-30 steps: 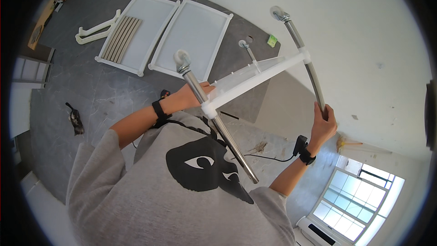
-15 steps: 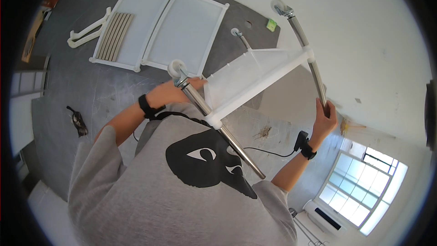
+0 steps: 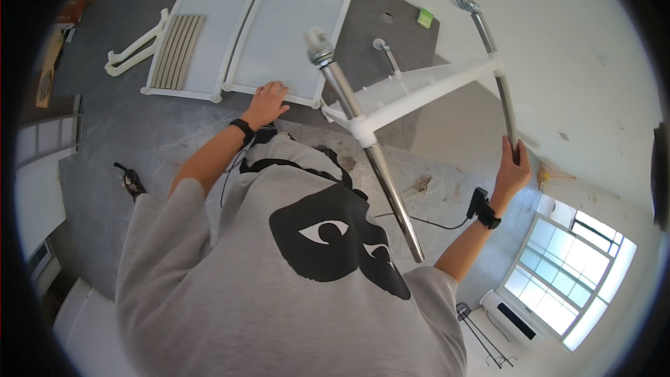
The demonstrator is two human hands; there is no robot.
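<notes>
Rack (image 3: 429, 96), white and partly assembled, hangs tilted right of centre, in front of the person and by the near edge of a dark grey tabletop (image 3: 370, 1). Whether its left corner touches the tabletop, I cannot tell. Three wheels show on it, all pointing up and away: one at the left (image 3: 319, 43), one at the far right (image 3: 463, 1), a smaller-looking one behind (image 3: 380, 44). Two metal legs run through the nearer corners; the left leg (image 3: 391, 195) ends free, over the person's grey shirt (image 3: 237, 286).

The right hand (image 3: 514, 166) is closed around the lower end of the right leg (image 3: 507, 112). The left hand (image 3: 266, 105) is open, palm down, its fingers over the near edge of a flat white panel (image 3: 296, 35); contact is hard to judge. Both wrists wear black bands.

On the tabletop, a second panel (image 3: 227, 35) lies just left of the first, with a row of metal tubes (image 3: 179, 52) on it. White bent bars (image 3: 136, 61) lie beside its left edge. A green packet (image 3: 425, 18) sits near the far right corner. A window (image 3: 569, 279) is at lower right.
</notes>
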